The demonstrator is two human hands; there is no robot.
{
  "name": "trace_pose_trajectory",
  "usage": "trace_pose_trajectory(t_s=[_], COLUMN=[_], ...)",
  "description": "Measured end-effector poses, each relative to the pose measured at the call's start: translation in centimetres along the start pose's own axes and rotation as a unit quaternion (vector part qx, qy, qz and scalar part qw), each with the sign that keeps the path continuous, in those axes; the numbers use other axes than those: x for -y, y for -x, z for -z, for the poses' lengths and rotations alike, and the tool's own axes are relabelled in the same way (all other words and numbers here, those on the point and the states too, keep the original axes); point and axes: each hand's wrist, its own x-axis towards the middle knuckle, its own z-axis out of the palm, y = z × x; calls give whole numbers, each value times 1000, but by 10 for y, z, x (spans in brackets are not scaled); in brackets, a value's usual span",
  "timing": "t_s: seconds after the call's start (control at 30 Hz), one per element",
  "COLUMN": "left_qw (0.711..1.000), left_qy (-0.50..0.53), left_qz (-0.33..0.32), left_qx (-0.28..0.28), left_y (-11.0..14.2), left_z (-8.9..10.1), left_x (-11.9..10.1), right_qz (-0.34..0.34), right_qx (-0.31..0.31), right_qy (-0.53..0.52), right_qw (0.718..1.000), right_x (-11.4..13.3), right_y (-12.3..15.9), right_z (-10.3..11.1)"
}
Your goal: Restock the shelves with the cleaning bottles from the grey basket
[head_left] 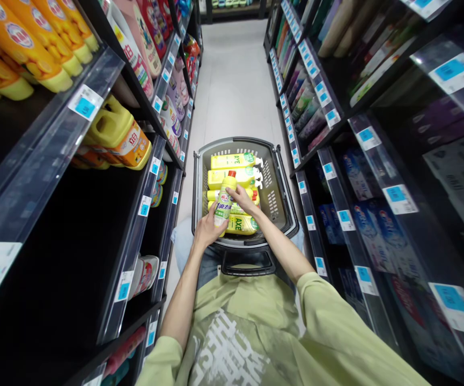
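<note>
A grey shopping basket (282,206) stands in the aisle in front of me. Several yellow bottles (232,161) lie inside it on their sides. I hold one yellow bottle with a red cap (225,199) over the basket with both hands. My left hand (205,231) grips its lower end. My right hand (242,199) is closed on its upper part from the right.
Dark shelves line both sides of the narrow aisle. On the left sit orange and yellow jugs (117,134) and pink bottles (143,37). The right shelves hold boxes (368,225) and bottles behind blue price tags (395,194). Pale floor (232,86) runs ahead.
</note>
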Motion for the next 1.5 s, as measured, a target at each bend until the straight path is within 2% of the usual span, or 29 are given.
trace_pose_trajectory(t_s=[0.7, 1.13, 1.37, 1.5], left_qw=[1000, 1000, 1000, 1000], left_qy=[-4, -13, -2, 28], left_qz=[9, 10, 12, 0], left_qx=[-1, 5, 9, -3], left_y=[-1, -1, 0, -2], left_z=[-3, 0, -1, -4], left_x=[3, 0, 1, 4], right_qz=[9, 7, 0, -31], right_qx=[-5, -7, -31, -40], right_qy=[10, 8, 9, 31], right_qw=[1000, 1000, 999, 998], right_x=[1, 11, 10, 19], right_y=[-1, 3, 3, 7], right_z=[-2, -6, -6, -4])
